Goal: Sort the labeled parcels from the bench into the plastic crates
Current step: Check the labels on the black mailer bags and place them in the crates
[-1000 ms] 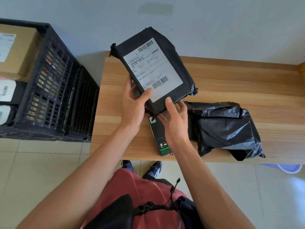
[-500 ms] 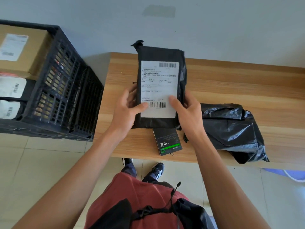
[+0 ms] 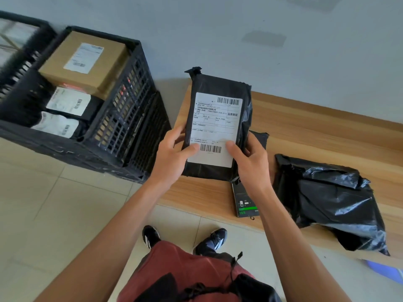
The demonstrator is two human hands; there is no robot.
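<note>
With my left hand (image 3: 174, 155) and right hand (image 3: 250, 162) clamped on its lower edges, the black parcel (image 3: 218, 127) at frame centre has turned upright, label readable, and the crate (image 3: 130, 118) now fills the upper left, so I reckon the drop comes next.

held black parcel (image 3: 218, 127) white label reads 业务类型, barcodes, other print illegible

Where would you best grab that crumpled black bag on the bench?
Probably by the bunched top of the black bag, coming from above on the near edge of the bench. It lies slumped and wrinkled, so its loose folds give fingers something to pinch; its sides look smooth and saggy.
</note>
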